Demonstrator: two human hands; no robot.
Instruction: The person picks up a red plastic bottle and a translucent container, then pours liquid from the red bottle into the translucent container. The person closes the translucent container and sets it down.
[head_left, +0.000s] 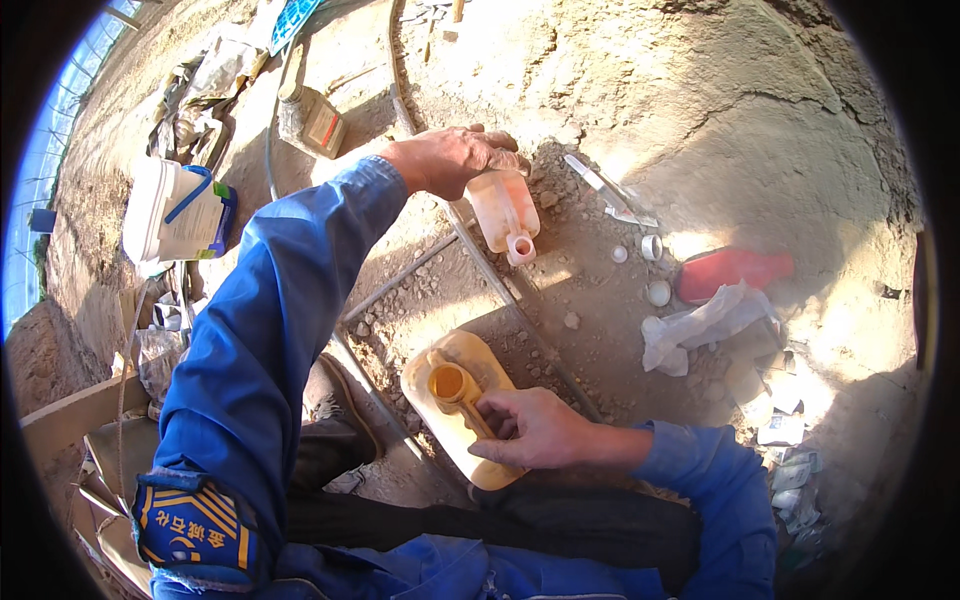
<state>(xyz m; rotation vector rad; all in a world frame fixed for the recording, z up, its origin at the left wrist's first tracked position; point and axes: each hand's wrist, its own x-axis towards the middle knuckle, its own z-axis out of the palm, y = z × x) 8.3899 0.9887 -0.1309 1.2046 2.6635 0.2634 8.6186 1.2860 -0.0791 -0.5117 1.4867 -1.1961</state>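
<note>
My left hand (455, 160) is closed round the base of a translucent pinkish plastic bottle (503, 205). The bottle is tilted, its uncapped neck facing toward me. Nearer to me, a yellowish plastic jug (462, 365) stands on the dirt with its wide round mouth uncovered. My right hand (535, 428) grips the jug's handle, fingers curled over it. A gap separates the bottle's neck from the jug. Whether any liquid is in the bottle is hard to make out.
A red bottle (735, 272) and a crumpled clear plastic bag (705, 328) lie at the right, near white caps (652, 247). Thin pipes (490, 275) cross the ground. At the left stand a white bucket (160, 215) and a greyish jug (312, 122). Litter (795, 480) lies lower right.
</note>
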